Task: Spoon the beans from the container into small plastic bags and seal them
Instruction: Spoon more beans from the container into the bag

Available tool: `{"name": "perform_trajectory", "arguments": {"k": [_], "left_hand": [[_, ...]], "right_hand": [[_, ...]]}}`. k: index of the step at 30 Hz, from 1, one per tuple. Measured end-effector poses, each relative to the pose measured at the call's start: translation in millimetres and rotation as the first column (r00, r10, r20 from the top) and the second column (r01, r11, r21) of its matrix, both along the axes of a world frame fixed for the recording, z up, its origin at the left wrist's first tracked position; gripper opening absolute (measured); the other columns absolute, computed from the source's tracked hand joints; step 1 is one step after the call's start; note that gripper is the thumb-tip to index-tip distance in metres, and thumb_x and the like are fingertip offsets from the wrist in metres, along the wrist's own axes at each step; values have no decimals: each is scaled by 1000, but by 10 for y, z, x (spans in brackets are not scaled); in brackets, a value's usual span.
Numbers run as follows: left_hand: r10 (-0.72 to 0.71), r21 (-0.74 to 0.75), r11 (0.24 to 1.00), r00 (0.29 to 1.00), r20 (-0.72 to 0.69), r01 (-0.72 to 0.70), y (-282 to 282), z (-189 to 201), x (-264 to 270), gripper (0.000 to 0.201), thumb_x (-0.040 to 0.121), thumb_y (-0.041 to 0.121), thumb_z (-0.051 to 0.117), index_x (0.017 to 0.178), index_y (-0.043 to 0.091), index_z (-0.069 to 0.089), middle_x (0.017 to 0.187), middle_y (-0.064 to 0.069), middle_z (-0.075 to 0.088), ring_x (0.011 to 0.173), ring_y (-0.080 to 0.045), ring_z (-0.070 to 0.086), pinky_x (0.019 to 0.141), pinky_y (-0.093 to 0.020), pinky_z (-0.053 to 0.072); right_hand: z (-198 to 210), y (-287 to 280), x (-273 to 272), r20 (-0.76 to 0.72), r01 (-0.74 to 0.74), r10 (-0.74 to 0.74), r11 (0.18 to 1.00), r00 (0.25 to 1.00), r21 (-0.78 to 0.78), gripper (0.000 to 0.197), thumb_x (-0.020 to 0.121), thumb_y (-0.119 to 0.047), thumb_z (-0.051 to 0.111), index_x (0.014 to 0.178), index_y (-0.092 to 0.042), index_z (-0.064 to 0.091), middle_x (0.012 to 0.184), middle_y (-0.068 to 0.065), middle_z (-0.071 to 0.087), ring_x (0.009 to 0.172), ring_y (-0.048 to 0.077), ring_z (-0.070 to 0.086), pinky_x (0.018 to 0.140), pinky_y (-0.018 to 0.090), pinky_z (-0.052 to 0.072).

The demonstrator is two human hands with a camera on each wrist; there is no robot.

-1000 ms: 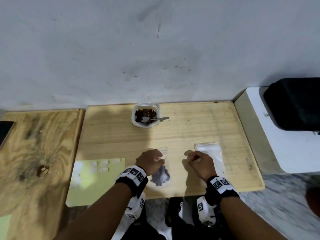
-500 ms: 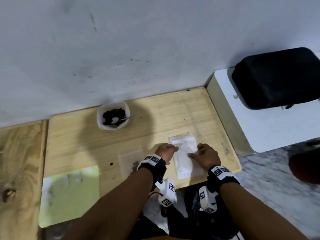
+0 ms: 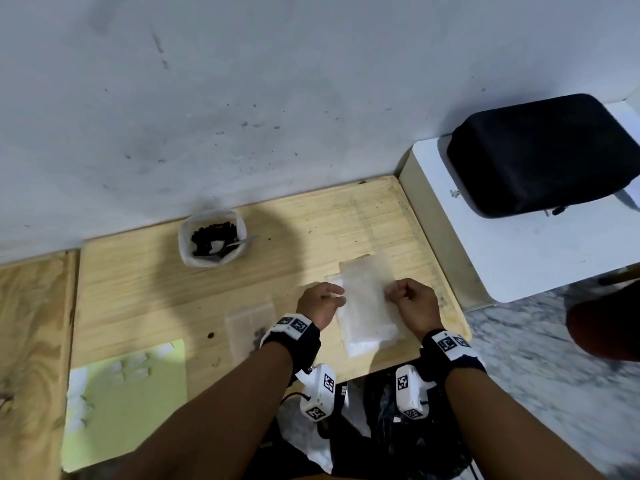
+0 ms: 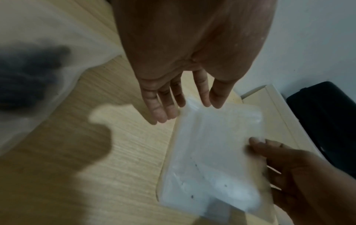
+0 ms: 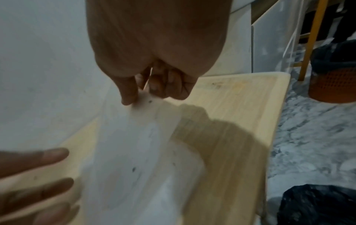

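Since a moment ago, we are lifting an empty bag at centre frame, right hand pinching its edge, left hand open-fingered alongside.

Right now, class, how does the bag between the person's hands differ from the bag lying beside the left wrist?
The empty bag shows no beans; the filled bag shows dark beans. The right hand pinches the empty bag and the left hand's fingers reach its edge; nothing touches the filled bag. Both are small clear plastic.
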State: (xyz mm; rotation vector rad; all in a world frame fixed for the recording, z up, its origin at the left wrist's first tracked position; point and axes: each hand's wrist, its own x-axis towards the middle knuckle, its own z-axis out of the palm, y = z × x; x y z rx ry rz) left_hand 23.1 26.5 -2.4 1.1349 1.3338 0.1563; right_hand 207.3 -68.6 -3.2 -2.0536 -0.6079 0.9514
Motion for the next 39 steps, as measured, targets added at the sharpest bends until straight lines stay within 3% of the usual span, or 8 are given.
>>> {"name": "perform_trajectory", "arguments": {"k": [7, 12, 15, 19, 25, 29, 35, 39], "left_hand": [[196, 214, 948, 962, 192, -236, 105, 214, -274, 20, 81, -1, 69, 87, 18, 73, 90, 1, 68, 88, -15, 62, 73, -26, 47], [180, 256, 941, 968, 177, -222, 296, 444, -625, 21, 87, -6, 58, 85, 8, 73, 79, -3, 64, 64, -13, 55, 48, -9, 43], [111, 299, 943, 986, 127, -145, 394, 530, -879, 29, 86, -5, 55, 79, 14, 74, 77, 2, 65, 67, -9, 56, 53, -14, 48], [28, 392, 919, 1000, 9, -29, 443, 570, -1134, 32, 82, 0, 57, 73, 27, 72, 75, 1, 68, 63, -12, 56, 67, -26, 49], [249, 776, 630, 940, -232, 24, 338, 546, -1384, 11, 68, 35, 74, 75, 30, 68, 86, 14, 57, 86, -12, 57, 71, -31, 41], [264, 631, 758, 962, -63, -166, 327, 624, -1380, 30, 78, 36, 76, 61, 23, 54, 53, 11, 51, 53, -2, 49, 59, -20, 38], [399, 213, 868, 885, 239, -449, 410, 677, -1482, 22, 85, 18, 69, 72, 4, 58, 67, -12, 67, 59, -26, 66, 69, -51, 60], [388, 119, 893, 876, 286, -434, 461, 786, -1553, 17, 87, 2, 55, 70, 5, 56, 64, -14, 67, 63, -33, 69, 70, -45, 60]], "right_hand": [[296, 200, -331, -350, -202, 191, 979, 917, 4, 28, 85, -2, 72, 72, -14, 50, 59, 0, 35, 50, 15, 29, 45, 19, 22], [532, 516, -634, -256, -160, 181, 982, 949, 101, 25, 81, 5, 75, 101, -9, 68, 78, -3, 62, 67, 6, 59, 52, 8, 44], [671, 736, -799, -246, -243, 274, 959, 930, 148, 22, 80, 9, 72, 87, -11, 75, 72, -9, 74, 74, 7, 66, 65, 9, 48], [823, 872, -1070, -274, -511, 494, 859, 825, 10, 20, 80, 8, 71, 74, -11, 71, 46, -16, 57, 46, 0, 48, 42, 9, 33], [833, 974, -1449, -338, -397, 404, 913, 850, 93, 11, 78, 11, 73, 80, 0, 70, 47, -13, 58, 38, -2, 47, 38, 9, 31], [856, 1026, -1690, -373, -434, 456, 889, 808, 148, 15, 79, 9, 75, 77, -4, 67, 51, -12, 63, 41, -4, 51, 38, 10, 30], [771, 1113, -1792, -413, -528, 502, 847, 760, 58, 12, 81, -21, 81, 78, -22, 68, 65, -8, 57, 54, 5, 40, 49, 19, 26], [774, 1167, -1776, -490, -492, 459, 868, 742, 68, 11, 86, -19, 75, 82, -21, 65, 68, -7, 55, 54, 8, 39, 50, 21, 23]]}}
